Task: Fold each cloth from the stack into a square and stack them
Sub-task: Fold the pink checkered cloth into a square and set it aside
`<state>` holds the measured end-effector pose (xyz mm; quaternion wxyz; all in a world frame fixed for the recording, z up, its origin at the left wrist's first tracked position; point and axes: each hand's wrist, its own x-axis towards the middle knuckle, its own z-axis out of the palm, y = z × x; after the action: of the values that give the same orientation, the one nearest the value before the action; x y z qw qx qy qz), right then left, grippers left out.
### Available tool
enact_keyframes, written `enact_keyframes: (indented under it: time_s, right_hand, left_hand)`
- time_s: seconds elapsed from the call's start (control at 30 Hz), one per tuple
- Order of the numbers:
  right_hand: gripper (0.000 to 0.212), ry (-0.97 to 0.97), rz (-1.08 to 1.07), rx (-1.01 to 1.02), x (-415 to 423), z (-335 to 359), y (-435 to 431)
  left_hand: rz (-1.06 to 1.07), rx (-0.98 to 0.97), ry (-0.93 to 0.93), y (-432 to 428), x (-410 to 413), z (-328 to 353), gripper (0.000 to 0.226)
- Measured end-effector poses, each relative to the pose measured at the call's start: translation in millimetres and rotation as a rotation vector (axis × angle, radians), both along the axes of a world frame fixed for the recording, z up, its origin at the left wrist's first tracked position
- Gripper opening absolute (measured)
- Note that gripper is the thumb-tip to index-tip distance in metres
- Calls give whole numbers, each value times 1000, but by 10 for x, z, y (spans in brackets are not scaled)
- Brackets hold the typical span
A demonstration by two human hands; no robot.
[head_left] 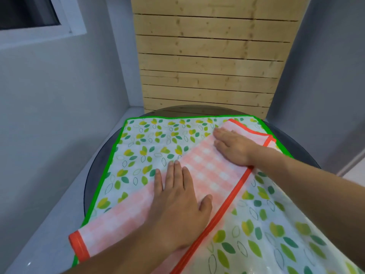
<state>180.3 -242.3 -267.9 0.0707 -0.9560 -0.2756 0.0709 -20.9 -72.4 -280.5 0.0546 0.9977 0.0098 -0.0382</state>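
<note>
Checked cloth (214, 176) beneath left hand (177, 200), right hand (235, 147)

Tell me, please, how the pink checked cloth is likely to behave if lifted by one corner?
Probably floppy: the pink checked cloth lies flat and folded under the left hand and right hand. Likely light, being thin. It may slide on the leaf-patterned cloth below, which looks glossy.

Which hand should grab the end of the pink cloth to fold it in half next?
Probably the right hand: it lies by the far end of the pink cloth, while the left hand presses flat on its middle.
</note>
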Motion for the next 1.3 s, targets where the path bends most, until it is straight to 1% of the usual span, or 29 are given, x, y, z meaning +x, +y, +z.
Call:
enact_keyframes:
  time_s: [0.13,0.27,0.4,0.47,0.53,0.6,0.63,0.67,0.7,0.73,0.83,0.9,0.93,0.97,1.03,1.1,1.17,1.2,1.23,1.3]
  right_hand:
    - [59,-4,-105,-95,213,91,-53]
    - [63,-24,-162,-102,276,37,53]
    - [67,-15,-246,-155,379,33,81]
    - [68,-10,-251,-124,350,57,88]
    - [67,-56,-209,2,192,77,77]
    - [60,-104,-181,157,-100,129,39]
    - [49,-114,-186,214,-296,172,7]
    - [35,-115,-199,246,-498,199,-22]
    - [28,-111,-204,253,-711,222,-47]
    - [27,-108,-209,236,-913,225,-80]
    - [35,-93,-271,135,-1389,218,-190]
    - [43,-3,-365,128,-1645,284,-207]
    - [48,57,-405,117,-1746,321,-202]
    - [54,91,-430,99,-1830,350,-190]
    - [61,99,-454,74,-1921,367,-163]
    - [61,84,-482,76,-1928,368,-116]
    - [53,86,-521,129,-1930,392,-64]
    - [48,103,-541,206,-1929,407,-37]
    - [43,131,-562,318,-1926,423,-8]
    - [30,193,-596,564,-1932,446,51]
  left_hand:
    - [10,0,4,-9,11,5,89]
    - [10,-12,10,-17,32,17,89]
    - [13,-21,28,-21,30,34,89]
    - [18,-23,36,-26,26,47,89]
    - [21,-23,39,-35,24,60,89]
    - [24,-17,45,-40,29,65,88]
    - [23,-12,48,-44,31,63,88]
    - [24,-11,51,-46,34,62,88]
    - [27,-18,58,-43,40,63,89]
    - [30,-38,70,-42,47,72,89]
    - [46,-198,74,-6,86,139,84]
    - [65,-349,23,83,106,225,70]
    - [70,-386,2,148,107,262,64]
    - [62,-391,-8,218,96,299,60]
    - [18,-333,23,352,43,368,58]
    - [29,-268,66,475,10,418,57]
    - [88,-302,82,594,-23,471,48]
    - [111,-353,88,649,-22,486,42]
    - [130,-407,96,692,-19,501,38]
    - [158,-487,115,740,-21,524,37]
